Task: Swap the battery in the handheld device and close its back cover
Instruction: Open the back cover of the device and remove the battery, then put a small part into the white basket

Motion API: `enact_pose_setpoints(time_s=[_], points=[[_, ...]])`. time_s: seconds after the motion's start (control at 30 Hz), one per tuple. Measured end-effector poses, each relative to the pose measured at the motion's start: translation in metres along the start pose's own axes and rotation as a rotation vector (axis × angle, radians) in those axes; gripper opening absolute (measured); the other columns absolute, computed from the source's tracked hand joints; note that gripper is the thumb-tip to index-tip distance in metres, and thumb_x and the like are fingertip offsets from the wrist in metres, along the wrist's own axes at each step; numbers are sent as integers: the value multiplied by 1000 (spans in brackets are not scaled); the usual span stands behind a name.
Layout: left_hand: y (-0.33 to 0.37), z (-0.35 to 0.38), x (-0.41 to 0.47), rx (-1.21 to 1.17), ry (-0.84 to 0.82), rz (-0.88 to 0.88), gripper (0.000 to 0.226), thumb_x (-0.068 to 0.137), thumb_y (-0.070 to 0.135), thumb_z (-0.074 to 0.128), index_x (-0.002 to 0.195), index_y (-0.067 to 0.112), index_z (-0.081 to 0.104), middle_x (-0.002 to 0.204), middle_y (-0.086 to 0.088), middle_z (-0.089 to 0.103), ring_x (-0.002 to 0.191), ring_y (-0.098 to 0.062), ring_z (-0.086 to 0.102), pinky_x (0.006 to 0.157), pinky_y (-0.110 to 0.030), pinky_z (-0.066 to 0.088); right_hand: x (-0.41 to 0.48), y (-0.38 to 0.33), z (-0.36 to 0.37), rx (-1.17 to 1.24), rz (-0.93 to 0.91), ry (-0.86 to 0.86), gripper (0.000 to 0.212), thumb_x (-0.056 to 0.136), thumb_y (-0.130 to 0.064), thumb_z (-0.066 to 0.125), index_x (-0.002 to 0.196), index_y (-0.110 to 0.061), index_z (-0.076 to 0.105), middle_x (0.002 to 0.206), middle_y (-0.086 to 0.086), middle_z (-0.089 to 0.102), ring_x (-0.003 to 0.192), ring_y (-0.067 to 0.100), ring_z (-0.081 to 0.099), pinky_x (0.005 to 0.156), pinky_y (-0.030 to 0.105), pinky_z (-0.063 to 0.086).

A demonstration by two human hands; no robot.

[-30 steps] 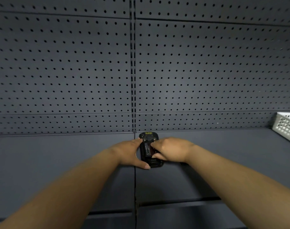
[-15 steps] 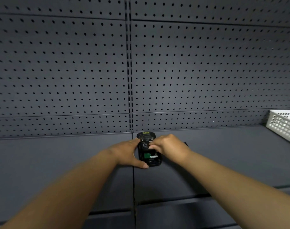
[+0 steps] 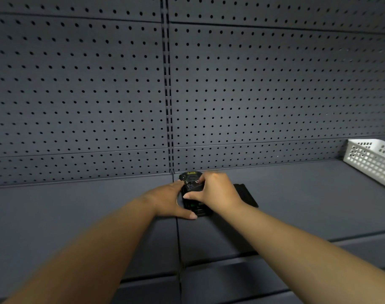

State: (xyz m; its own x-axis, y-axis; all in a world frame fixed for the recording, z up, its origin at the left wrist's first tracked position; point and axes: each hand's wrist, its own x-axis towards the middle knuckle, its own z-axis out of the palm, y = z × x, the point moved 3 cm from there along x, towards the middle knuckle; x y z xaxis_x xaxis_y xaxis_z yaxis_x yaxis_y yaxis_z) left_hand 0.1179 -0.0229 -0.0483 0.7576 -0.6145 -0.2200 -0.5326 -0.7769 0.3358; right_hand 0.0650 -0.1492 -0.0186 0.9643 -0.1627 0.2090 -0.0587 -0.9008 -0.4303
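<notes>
A black handheld device [image 3: 189,177] lies back side up on the dark grey shelf [image 3: 297,194], close to the pegboard wall. My left hand [image 3: 169,200] grips its left side, thumb along the near edge. My right hand [image 3: 215,191] pinches a black battery [image 3: 193,186] with a label, tilted up out of the device's open compartment. A bit of green shows inside the compartment [image 3: 192,205]. A flat black piece [image 3: 246,195], possibly the back cover, lies on the shelf just right of my right hand, partly hidden by my wrist.
A white perforated plastic basket [image 3: 371,160] stands at the far right of the shelf. The grey pegboard wall [image 3: 121,95] rises directly behind the device. A lower shelf edge [image 3: 231,279] runs across the bottom.
My right hand has shifted from pressing on the device's back to pinching the battery and tipping it up. The black flat piece to the right has come into view. My left hand stays put.
</notes>
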Motion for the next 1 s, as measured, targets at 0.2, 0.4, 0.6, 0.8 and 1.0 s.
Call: enact_pose_setpoints(time_s=[0.2,0.4,0.6,0.8,1.0], points=[[-9,4,7,-5,-7,-8,114,67,63,70,152,16,10,160,-2,17,146,-17,22,119,-28,22,1,-5,4,-15,81,18,40,77,-41,71,95,-6,64,98,12,69,92,26,65,59,25,39],[-7,-8,4,12,-3,64,89,76,51,70,147,17,28,152,-3,37,137,-19,37,111,-24,29,9,2,-17,3,205,54,35,77,-37,68,81,-2,68,71,8,59,71,25,58,49,25,37],[-3,-39,-2,246,213,18,46,87,55,52,116,20,60,117,-5,64,106,-21,59,85,-32,50,13,19,-39,26,306,142,36,77,-37,68,79,-2,64,73,9,57,73,27,55,58,27,40],[28,-59,-4,453,409,-3,45,92,53,39,92,14,62,85,-3,60,81,-22,59,71,-34,52,11,32,-51,-9,299,171,34,79,-36,66,71,-7,50,56,1,43,68,27,51,42,22,27],[65,-55,9,548,467,-34,43,93,51,39,85,14,58,83,-4,60,78,-23,59,64,-32,49,11,60,-69,-2,258,186,33,79,-36,66,71,-6,55,57,4,48,67,27,54,44,24,32]])
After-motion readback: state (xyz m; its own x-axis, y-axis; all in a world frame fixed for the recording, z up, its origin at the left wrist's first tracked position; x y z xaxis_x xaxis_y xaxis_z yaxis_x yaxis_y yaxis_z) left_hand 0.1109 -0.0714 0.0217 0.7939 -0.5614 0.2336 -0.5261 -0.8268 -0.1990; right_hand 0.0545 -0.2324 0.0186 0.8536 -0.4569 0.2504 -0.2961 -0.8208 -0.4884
